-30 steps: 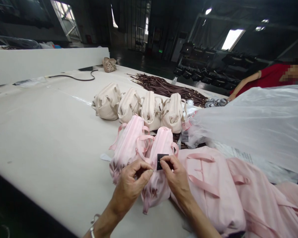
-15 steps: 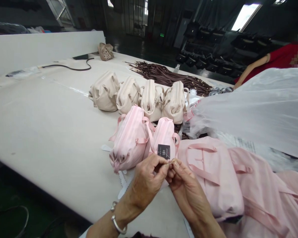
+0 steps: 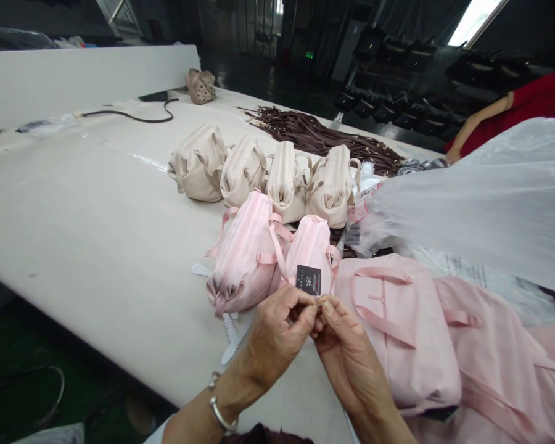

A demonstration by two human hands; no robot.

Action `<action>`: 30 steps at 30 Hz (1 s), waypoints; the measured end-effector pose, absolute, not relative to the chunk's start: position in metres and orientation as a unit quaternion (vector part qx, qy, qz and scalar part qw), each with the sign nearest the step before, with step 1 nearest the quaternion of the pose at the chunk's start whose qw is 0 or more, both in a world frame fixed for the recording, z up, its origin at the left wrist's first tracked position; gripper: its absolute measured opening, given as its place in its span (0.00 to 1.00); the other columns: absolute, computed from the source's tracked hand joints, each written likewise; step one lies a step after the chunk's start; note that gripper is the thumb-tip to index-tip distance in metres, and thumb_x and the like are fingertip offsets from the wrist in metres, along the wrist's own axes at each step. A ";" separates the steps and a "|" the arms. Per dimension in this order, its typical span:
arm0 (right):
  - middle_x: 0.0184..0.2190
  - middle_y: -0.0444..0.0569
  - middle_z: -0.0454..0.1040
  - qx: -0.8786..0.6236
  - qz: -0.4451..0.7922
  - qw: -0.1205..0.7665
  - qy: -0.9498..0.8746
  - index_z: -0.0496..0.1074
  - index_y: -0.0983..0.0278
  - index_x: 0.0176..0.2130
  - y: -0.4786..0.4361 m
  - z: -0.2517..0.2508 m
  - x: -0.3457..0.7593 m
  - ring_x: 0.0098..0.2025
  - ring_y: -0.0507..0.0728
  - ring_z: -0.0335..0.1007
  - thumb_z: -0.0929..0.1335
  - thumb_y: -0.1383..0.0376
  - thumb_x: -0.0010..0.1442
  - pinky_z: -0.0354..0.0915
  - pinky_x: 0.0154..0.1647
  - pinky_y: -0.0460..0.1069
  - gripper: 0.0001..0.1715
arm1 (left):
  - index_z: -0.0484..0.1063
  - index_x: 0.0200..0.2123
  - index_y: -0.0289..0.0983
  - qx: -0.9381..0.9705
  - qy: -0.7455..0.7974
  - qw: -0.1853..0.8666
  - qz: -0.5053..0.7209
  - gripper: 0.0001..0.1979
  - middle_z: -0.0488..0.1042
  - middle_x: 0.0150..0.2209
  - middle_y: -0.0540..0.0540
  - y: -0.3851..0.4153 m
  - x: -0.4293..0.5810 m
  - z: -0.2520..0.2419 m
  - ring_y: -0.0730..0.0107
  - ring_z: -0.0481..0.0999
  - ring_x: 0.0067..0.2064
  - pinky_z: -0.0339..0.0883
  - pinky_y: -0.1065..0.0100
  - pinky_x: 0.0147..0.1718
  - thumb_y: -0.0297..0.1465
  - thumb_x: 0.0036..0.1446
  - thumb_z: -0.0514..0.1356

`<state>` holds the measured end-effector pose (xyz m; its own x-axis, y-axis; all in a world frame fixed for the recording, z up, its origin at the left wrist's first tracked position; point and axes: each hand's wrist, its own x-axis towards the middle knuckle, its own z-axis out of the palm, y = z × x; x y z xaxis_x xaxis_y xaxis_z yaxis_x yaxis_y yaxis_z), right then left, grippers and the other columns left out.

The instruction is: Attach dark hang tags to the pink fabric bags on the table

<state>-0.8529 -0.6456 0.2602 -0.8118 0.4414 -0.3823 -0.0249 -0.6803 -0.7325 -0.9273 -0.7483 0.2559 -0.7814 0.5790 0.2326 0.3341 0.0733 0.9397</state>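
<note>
My left hand (image 3: 277, 330) and my right hand (image 3: 354, 348) meet fingertip to fingertip, both in a pinch. What they hold between them is too small to make out. Just beyond the fingers, a black hang tag (image 3: 308, 280) with white print lies against the near end of a small pink bag (image 3: 309, 237). Part of that bag is hidden behind my hands. Left of it stands a larger pink bag (image 3: 243, 262) with strap handles. On the right, close to my right hand, lies another pink bag (image 3: 398, 320) with two handles.
Several beige bags (image 3: 198, 163) stand in a row behind. Dark brown straps (image 3: 324, 135) are heaped farther back. Clear plastic sheeting (image 3: 490, 197) and more pink bags (image 3: 499, 345) cover the right side. A co-worker's arm (image 3: 481, 123) reaches in at the far right.
The view has shifted slightly, so the bags appear a little farther right and higher. Both hands keep their pinch in front of the tag.
</note>
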 end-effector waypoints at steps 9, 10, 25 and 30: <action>0.28 0.43 0.67 -0.292 0.837 0.182 -0.425 0.73 0.62 0.34 -0.647 0.250 -0.851 0.29 0.49 0.61 0.76 0.58 0.52 0.65 0.32 0.43 0.14 | 0.73 0.32 0.37 0.311 0.736 0.083 0.595 0.07 0.74 0.29 0.49 -0.743 -0.926 0.257 0.72 0.73 0.31 0.66 0.70 0.34 0.27 0.62 0.57; 0.29 0.43 0.68 -0.296 0.824 0.197 -0.441 0.73 0.62 0.34 -0.648 0.249 -0.851 0.30 0.50 0.62 0.76 0.57 0.52 0.65 0.32 0.44 0.14 | 0.73 0.32 0.37 0.310 0.738 0.079 0.593 0.07 0.74 0.29 0.49 -0.742 -0.925 0.257 0.72 0.73 0.31 0.66 0.69 0.34 0.27 0.62 0.57; 0.27 0.46 0.75 -0.353 0.687 0.162 -0.614 0.76 0.64 0.40 -0.609 0.249 -0.812 0.31 0.54 0.71 0.73 0.53 0.55 0.69 0.37 0.51 0.19 | 0.72 0.47 0.35 0.439 0.753 -0.059 0.486 0.10 0.77 0.45 0.42 -0.748 -0.932 0.241 0.66 0.76 0.47 0.69 0.66 0.51 0.24 0.63 0.57; 0.25 0.46 0.76 -0.373 0.589 0.041 -0.716 0.78 0.63 0.36 -0.598 0.225 -0.725 0.29 0.56 0.73 0.70 0.53 0.58 0.69 0.33 0.50 0.16 | 0.70 0.53 0.37 0.419 0.752 -0.185 0.474 0.19 0.72 0.53 0.40 -0.772 -0.941 0.240 0.59 0.73 0.54 0.70 0.59 0.52 0.22 0.58 0.62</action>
